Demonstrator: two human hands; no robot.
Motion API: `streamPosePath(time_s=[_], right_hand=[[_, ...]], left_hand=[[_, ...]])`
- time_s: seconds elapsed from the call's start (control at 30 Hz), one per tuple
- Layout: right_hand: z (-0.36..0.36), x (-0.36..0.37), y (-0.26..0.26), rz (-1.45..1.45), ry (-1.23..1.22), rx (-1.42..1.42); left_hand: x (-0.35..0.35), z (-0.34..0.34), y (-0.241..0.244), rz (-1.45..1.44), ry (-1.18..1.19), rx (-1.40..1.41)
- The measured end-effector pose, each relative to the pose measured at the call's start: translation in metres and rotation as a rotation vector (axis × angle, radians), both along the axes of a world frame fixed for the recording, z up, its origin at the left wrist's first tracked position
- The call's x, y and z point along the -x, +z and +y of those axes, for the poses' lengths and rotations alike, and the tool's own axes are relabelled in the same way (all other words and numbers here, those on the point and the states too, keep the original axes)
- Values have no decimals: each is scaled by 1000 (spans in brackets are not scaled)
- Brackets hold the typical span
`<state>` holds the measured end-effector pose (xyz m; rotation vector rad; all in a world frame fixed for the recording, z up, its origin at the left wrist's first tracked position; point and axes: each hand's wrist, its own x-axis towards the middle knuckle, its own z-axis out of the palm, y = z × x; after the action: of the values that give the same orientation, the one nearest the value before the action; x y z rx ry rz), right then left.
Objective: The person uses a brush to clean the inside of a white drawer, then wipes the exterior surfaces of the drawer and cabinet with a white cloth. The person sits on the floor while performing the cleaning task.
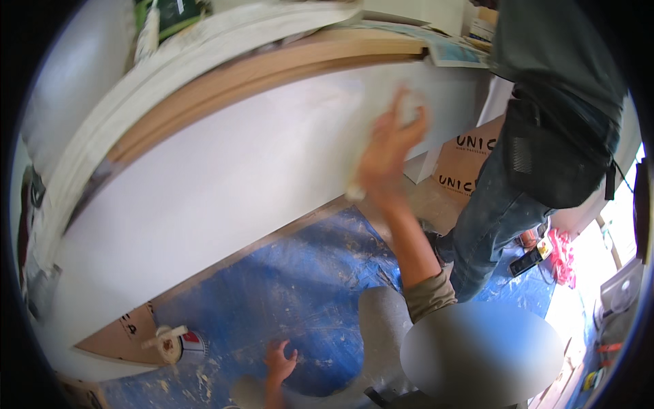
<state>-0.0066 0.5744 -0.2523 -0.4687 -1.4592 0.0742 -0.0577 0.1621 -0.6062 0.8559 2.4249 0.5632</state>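
In front of a long white panel point(225, 184), my right hand point(391, 143) is raised and blurred by motion, fingers partly spread. A small pale thing point(355, 191) shows beside the wrist; I cannot tell what it is or whether the hand holds anything. Low in the picture, my left hand point(281, 362) is over a blue plastic sheet point(301, 276) with its thumb and fingers apart and nothing between them. To its left stands a tin point(194, 346) with pale residue at the top and a light stick point(173, 332) lying across it.
A person in jeans point(472, 230) with a black waist bag point(546, 153) stands close at the right. Wooden edging point(265, 66) tops the panel. Brown printed sheeting point(449, 174) lies beyond my right hand. A red-and-white cloth point(562, 258) and a dark handheld device point(526, 263) lie on the floor.
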Motion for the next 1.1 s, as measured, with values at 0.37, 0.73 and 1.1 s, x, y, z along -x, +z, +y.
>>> streamPosePath(time_s=[0.37,0.73,1.1], right_hand=[[-276,162,-7,-330,687,-677],[-29,20,-20,-345,-40,-436],[-182,105,17,-215,100,-410]], left_hand=[[15,35,33,105,67,-196],[30,5,20,37,121,29],[14,12,58,73,150,-149]])
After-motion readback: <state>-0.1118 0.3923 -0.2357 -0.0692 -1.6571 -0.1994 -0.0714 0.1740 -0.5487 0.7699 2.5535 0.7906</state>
